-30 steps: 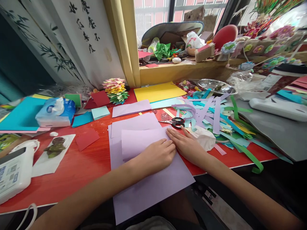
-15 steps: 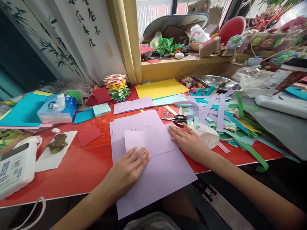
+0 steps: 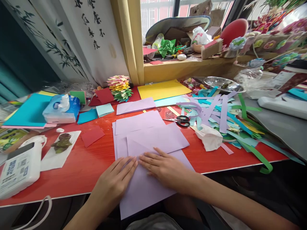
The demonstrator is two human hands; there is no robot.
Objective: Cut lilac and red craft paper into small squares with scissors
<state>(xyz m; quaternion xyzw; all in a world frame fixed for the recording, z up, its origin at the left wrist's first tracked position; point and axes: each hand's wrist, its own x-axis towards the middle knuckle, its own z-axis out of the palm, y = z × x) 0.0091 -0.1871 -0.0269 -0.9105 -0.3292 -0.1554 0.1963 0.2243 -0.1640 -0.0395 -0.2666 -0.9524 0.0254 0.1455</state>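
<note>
A folded sheet of light purple paper (image 3: 155, 139) lies on top of larger purple sheets (image 3: 146, 195) at the table's front edge. My left hand (image 3: 116, 179) rests flat, its fingertips at the near left corner of the folded sheet. Close beside it, my right hand (image 3: 165, 167) lies with fingers stretched out along the near folded edge; it is slightly blurred. The fingertips of both hands almost meet. Neither hand grips anything. Black-handled scissors (image 3: 182, 121) lie just beyond the folded sheet, to the right.
Another folded purple strip (image 3: 136, 106) and a yellow sheet (image 3: 165, 89) lie farther back. Coloured paper strips (image 3: 224, 111) and a crumpled tissue (image 3: 209, 137) are heaped at the right. At the left are a tissue pack (image 3: 61, 108), a red square (image 3: 92, 135) and a white device (image 3: 21, 169).
My right hand has moved left from the folded sheet's right end to beside my left hand. My left hand has shifted slightly left and nearer to me. The view has turned slightly.
</note>
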